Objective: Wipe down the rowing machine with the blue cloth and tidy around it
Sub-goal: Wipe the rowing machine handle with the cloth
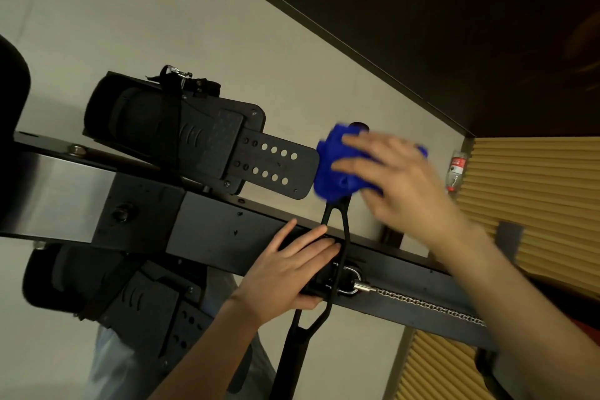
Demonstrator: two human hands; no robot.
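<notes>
The rowing machine's black frame (207,221) runs across the view, with a footplate (269,161) above it and another (152,305) below. Its black pull handle (337,256) crosses the frame, joined to a chain (428,304). My right hand (399,182) holds the bunched blue cloth (334,169) around the handle's upper grip; the hand is blurred. My left hand (289,273) lies over the handle's middle on the frame, fingers straight on top and thumb underneath.
A plastic bottle (456,169) with a red label lies on the pale floor by a ribbed tan mat (535,198). A dark wall panel (454,26) fills the upper right. The black seat (13,114) shows at the left edge.
</notes>
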